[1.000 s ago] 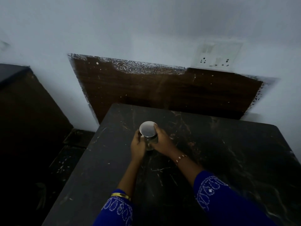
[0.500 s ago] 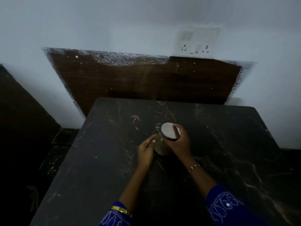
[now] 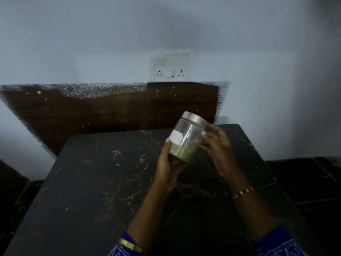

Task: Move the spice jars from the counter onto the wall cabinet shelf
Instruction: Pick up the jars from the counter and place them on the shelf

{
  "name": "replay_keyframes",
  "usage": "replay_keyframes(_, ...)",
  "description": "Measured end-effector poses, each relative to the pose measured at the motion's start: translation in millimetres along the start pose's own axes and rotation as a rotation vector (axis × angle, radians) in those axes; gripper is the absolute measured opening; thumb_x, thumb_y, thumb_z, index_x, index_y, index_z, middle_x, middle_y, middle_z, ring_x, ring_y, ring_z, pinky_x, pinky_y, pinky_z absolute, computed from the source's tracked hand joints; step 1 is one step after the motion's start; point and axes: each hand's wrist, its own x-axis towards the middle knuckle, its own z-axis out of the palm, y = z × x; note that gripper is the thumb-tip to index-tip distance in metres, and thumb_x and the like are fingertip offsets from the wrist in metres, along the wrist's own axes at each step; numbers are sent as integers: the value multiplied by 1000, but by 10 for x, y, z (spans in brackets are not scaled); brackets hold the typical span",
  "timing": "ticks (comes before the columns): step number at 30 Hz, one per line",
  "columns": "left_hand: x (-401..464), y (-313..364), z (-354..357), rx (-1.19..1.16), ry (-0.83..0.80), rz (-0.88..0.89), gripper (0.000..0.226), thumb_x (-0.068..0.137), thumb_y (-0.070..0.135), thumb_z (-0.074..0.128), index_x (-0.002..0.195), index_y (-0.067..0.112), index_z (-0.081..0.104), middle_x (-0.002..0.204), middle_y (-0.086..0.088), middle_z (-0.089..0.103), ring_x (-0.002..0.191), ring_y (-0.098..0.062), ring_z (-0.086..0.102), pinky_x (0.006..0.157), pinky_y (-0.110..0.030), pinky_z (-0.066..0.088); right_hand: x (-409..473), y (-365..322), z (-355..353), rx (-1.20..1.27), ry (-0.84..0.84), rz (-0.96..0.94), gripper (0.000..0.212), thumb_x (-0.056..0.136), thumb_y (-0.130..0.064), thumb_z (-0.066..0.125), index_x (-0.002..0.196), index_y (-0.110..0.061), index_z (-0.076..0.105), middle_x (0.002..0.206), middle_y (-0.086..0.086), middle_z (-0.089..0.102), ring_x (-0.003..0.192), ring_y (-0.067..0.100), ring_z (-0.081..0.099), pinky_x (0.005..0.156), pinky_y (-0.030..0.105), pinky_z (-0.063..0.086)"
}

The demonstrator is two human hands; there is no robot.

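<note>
A clear spice jar point(image 3: 186, 139) with a silver lid, a white label and greenish contents in its lower part is held tilted above the dark marble counter point(image 3: 103, 191). My left hand point(image 3: 168, 166) cups the jar's base from below and the left. My right hand point(image 3: 216, 145) grips the jar's upper right side near the lid. No other jar and no wall cabinet shelf are in view.
A dark wooden backsplash panel point(image 3: 110, 115) lines the wall behind the counter. A white switch and socket plate point(image 3: 170, 68) sits on the pale wall above it. Dark floor point(image 3: 313, 182) shows to the right of the counter.
The jar has been lifted off the counter and tilted, its label side now showing. Both hands rose with it, and the view swung up and to the left.
</note>
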Motion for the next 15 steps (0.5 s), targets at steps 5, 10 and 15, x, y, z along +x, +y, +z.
replay_keyframes(5, -2, -153, 319, 189, -16, 215, 49, 86, 12, 56, 132, 16, 40, 130, -14, 52, 114, -30, 57, 81, -34, 55, -84, -120, -211, -35, -2, -2, 42, 90, -17, 54, 131, -15, 48, 108, -1, 67, 96, 14, 66, 74, 24, 57)
replay_keyframes(10, -10, -249, 540, 140, -103, 256, 47, 77, 24, 57, 123, 18, 48, 120, -8, 60, 103, -21, 62, 79, -30, 56, -121, -285, -429, -26, 7, -84, 40, 90, -13, 54, 129, -10, 50, 105, -3, 67, 93, 12, 65, 73, 22, 56)
replay_keyframes(15, 79, -261, 857, 181, -122, 318, 47, 87, 18, 56, 132, 12, 43, 129, -14, 55, 106, -22, 60, 79, -30, 54, -104, -551, -636, -16, 36, -148, 38, 90, -14, 55, 127, -8, 51, 108, 1, 68, 98, 18, 65, 82, 28, 54)
